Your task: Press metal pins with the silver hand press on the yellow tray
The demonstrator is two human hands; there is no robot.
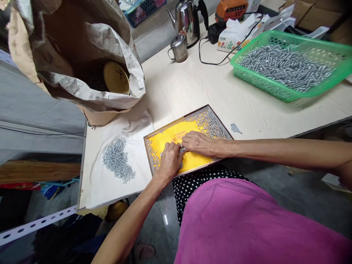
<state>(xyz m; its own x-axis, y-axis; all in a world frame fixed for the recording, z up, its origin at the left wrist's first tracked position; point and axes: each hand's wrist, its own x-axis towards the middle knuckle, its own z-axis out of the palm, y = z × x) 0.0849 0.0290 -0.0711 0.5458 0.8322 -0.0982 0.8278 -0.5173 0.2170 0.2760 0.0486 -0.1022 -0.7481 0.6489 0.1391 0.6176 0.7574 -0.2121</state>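
Observation:
A shallow wooden-framed tray (pixel 154 136) with a yellow bottom lies at the table's near edge, over my lap. Small silver metal pins (pixel 206 121) crowd its far right corner and left rim. My left hand (pixel 170 160) rests on the yellow surface with fingers curled and pinched together near a few pins. My right hand (pixel 198 143) lies palm down beside it, fingers pressed together, fingertips touching the left hand's. What the fingers hold is hidden.
A heap of the same pins (pixel 118 160) lies on a white cloth (pixel 101 187) left of the tray. A green basket (pixel 341 69) full of pins stands far right. A big open sack (pixel 82 55) holding a yellow scoop, a kettle (pixel 188 20) and a metal cup (pixel 178 47) stand behind.

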